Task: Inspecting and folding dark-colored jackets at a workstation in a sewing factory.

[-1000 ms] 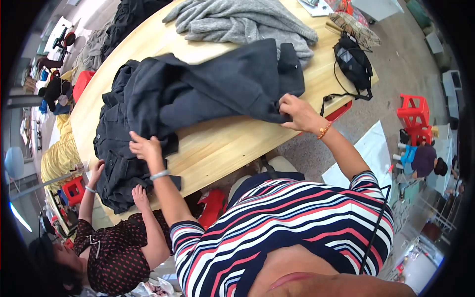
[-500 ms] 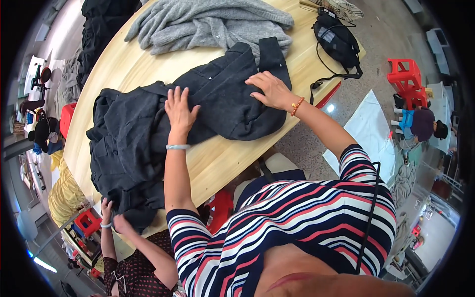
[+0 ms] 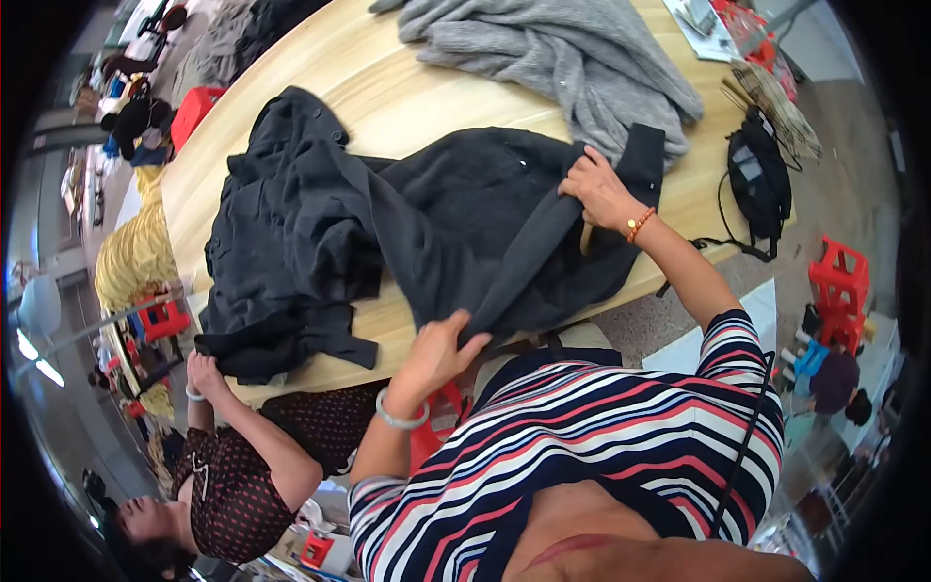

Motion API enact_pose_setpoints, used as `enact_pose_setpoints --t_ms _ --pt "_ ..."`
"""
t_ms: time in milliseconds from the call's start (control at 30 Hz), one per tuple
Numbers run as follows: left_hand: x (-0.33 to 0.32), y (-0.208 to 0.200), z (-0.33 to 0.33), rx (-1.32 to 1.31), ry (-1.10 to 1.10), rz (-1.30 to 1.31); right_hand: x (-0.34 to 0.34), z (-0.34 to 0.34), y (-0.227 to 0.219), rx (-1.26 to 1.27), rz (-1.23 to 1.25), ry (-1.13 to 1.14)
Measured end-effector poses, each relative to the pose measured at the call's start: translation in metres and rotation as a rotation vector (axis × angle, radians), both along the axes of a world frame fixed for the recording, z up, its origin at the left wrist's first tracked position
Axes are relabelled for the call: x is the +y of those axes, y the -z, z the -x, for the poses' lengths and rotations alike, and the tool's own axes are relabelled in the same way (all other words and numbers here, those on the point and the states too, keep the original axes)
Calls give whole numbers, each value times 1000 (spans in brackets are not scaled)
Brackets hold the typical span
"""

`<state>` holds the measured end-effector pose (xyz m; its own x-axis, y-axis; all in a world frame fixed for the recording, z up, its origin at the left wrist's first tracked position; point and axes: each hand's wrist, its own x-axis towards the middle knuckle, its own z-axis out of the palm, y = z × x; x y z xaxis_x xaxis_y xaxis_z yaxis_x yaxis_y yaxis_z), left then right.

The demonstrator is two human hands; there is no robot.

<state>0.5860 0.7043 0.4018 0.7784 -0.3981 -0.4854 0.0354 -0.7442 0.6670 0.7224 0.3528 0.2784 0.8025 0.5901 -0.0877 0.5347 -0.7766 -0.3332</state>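
A dark charcoal knit garment (image 3: 485,184) with a long sleeve lies on the pale wooden table (image 3: 301,126). My right hand (image 3: 603,189), with an orange bead bracelet, is closed on the upper end of a raised fold. At the table's near edge my left hand (image 3: 432,357) grips the lower end of that fold, so it stretches between my hands. To the left lies bunched dark cloth with buttons (image 3: 281,223); whether it belongs to the same garment I cannot tell. My left wrist wears a pale bangle.
At the left, a co-worker's hands (image 3: 202,376) hold the dark cloth's near end. A grey fuzzy knit (image 3: 553,58) lies at the table's far side. A black pouch with straps (image 3: 756,179) sits on the right end. Red stools (image 3: 839,281) stand beyond it.
My hands went from lying over the garment to gripping it; the left came down to the table's near edge. A fold has been lifted, and the view has shifted.
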Motion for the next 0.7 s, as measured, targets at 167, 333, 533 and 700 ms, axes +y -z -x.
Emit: enact_pose_setpoints --t_ms 167,333,533,700 --pt "77 73 124 269 -367 -254 50 17 13 8 26 -233" --pt "38 97 69 -568 -608 -173 89 9 14 124 5 -419" --pt "37 152 -31 -695 -480 -619 127 -19 -15 503 -127 -424" --pt "89 158 -33 -599 -815 -217 158 -30 -25 372 -341 -281"
